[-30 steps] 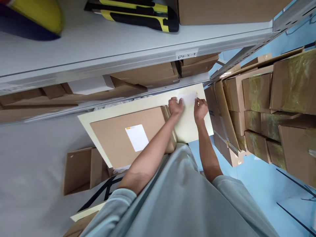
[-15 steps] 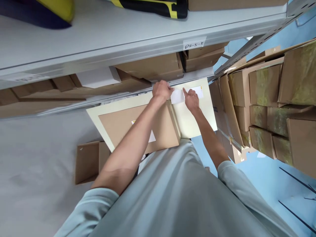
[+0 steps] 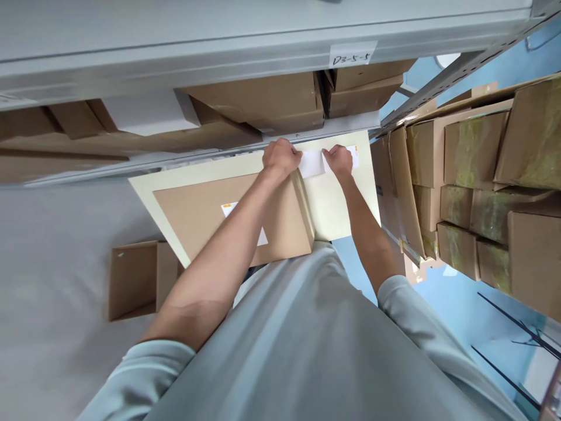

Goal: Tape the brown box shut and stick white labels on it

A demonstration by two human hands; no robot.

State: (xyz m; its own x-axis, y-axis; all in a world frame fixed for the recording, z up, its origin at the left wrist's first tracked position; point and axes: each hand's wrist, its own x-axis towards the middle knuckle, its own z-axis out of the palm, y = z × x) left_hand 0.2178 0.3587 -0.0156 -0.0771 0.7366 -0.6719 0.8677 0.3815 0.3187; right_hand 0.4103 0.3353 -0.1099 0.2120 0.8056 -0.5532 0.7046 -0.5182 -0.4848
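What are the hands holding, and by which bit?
The left hand pinches the white paper near its upper left corner. The right hand touches it farther right; whether it grips or presses isn't clear.

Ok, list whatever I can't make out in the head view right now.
Box label: the left forearm hides its middle.
White label: the right hand partly covers it, and its print is too small to read.
Shelf tag at far left: cut off by the left edge.
Dark object on the upper shelf: cut off by the top edge.
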